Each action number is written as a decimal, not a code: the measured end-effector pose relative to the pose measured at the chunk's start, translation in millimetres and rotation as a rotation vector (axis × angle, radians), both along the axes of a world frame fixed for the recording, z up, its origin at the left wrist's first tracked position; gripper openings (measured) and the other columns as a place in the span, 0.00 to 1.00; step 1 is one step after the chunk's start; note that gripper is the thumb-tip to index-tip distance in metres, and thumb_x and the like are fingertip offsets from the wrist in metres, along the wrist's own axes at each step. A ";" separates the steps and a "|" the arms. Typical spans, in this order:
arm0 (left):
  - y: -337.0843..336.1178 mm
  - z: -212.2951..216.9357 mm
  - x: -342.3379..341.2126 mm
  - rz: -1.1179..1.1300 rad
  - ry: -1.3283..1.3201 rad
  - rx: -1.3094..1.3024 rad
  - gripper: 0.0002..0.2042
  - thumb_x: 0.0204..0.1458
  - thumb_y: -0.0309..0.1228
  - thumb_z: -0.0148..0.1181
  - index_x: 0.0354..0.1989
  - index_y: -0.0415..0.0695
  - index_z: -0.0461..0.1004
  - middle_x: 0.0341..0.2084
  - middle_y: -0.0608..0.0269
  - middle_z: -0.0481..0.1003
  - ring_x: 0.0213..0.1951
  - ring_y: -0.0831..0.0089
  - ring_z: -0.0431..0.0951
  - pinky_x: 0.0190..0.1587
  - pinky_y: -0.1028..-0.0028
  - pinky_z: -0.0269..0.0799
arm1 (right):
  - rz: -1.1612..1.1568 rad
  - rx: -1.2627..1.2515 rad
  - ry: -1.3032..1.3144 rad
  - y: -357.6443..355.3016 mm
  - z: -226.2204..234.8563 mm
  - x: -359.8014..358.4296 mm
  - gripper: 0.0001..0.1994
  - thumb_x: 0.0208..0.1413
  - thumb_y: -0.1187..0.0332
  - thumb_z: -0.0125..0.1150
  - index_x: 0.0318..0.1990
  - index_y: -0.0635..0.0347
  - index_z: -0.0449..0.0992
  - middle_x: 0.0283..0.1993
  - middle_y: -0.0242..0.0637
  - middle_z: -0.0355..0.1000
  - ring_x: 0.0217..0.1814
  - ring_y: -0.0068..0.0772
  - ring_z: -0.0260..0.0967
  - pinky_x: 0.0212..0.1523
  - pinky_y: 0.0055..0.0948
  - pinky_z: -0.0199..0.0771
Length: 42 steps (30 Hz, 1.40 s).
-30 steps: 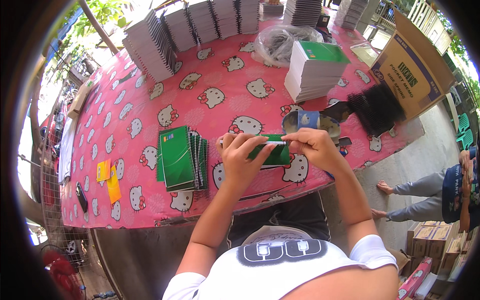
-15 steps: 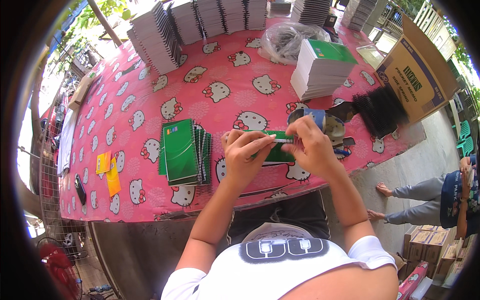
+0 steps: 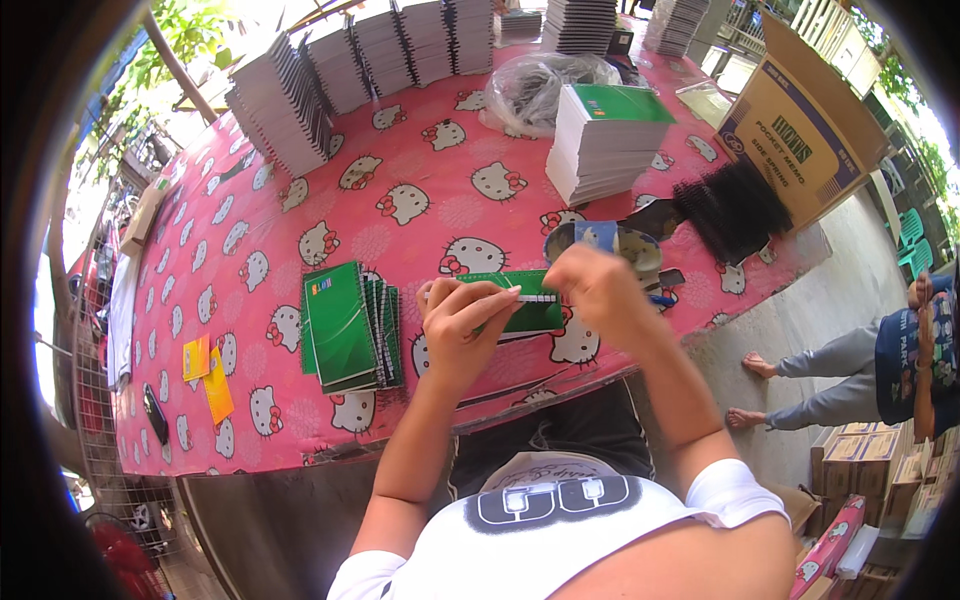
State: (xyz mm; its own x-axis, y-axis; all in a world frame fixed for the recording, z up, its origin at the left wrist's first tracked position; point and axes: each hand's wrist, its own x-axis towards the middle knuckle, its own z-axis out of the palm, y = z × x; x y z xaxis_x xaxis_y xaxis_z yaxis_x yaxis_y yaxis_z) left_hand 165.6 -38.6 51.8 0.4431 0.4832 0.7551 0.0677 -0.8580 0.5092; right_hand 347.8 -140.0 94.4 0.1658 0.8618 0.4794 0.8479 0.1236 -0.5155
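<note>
Near the table's front edge lies a small green notebook (image 3: 530, 316), with a pale strip and part of a dark spiral along its middle. My left hand (image 3: 464, 322) is closed in a pinch on the notebook's left end at that strip. Over its right end my right hand (image 3: 603, 300) is raised, slightly blurred, with its fingers curled together; whatever they hold is hidden. To the left sits a small pile of green spiral notebooks (image 3: 345, 325). Just beyond my right hand is a roundish blue and pale container (image 3: 640, 250).
Tall stacks of spiral-bound pads (image 3: 280, 110) line the back. Right of them stand a plastic bag (image 3: 550, 90), a green-topped paper stack (image 3: 605, 145), black spiral coils (image 3: 735, 210) and an open cardboard box (image 3: 800, 140). Yellow booklets (image 3: 207, 370) lie left. Another person (image 3: 850, 365) is at right.
My right hand has lifted away from the notebook's strip, its fingers now curled. The left hand keeps its pinch. The whole view has shifted slightly.
</note>
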 end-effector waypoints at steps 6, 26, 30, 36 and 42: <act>-3.9 11.6 6.8 -0.011 -0.032 -0.015 0.14 0.39 0.29 0.71 0.38 0.51 0.81 0.28 0.74 0.78 0.32 0.73 0.70 0.42 0.69 0.59 | -0.264 -0.364 -0.271 -30.4 -15.6 94.5 0.20 0.44 0.63 0.68 0.44 0.60 0.71 0.43 0.47 0.72 0.47 0.51 0.71 0.43 0.42 0.72; -0.7 11.4 12.0 0.018 0.181 -0.105 0.16 0.32 0.31 0.75 0.32 0.47 0.76 0.25 0.67 0.75 0.36 0.65 0.73 0.43 0.67 0.64 | 0.145 -0.200 0.601 6.0 -1.9 87.7 0.17 0.39 0.76 0.68 0.40 0.61 0.73 0.34 0.29 0.73 0.36 0.17 0.66 0.39 0.24 0.70; -2.2 17.7 11.2 0.007 0.154 -0.133 0.17 0.32 0.29 0.75 0.33 0.45 0.76 0.31 0.62 0.76 0.39 0.63 0.74 0.44 0.65 0.67 | 0.207 -0.254 0.274 8.8 1.7 75.6 0.15 0.40 0.75 0.65 0.40 0.59 0.74 0.32 0.31 0.73 0.34 0.20 0.68 0.37 0.23 0.70; 7.9 -0.1 -4.5 -0.008 -0.021 -0.432 0.18 0.37 0.22 0.73 0.39 0.41 0.75 0.42 0.61 0.73 0.45 0.68 0.75 0.47 0.70 0.72 | 0.328 -0.162 0.553 23.0 -0.1 64.1 0.11 0.39 0.77 0.63 0.33 0.63 0.72 0.32 0.32 0.74 0.35 0.25 0.72 0.36 0.28 0.70; 12.0 -25.4 -7.8 -0.293 -0.434 -0.805 0.18 0.47 0.13 0.63 0.47 0.37 0.72 0.44 0.62 0.73 0.43 0.77 0.76 0.46 0.78 0.73 | 0.427 -0.278 0.637 39.9 -2.3 49.3 0.11 0.40 0.78 0.64 0.34 0.61 0.73 0.32 0.29 0.73 0.37 0.17 0.67 0.40 0.23 0.69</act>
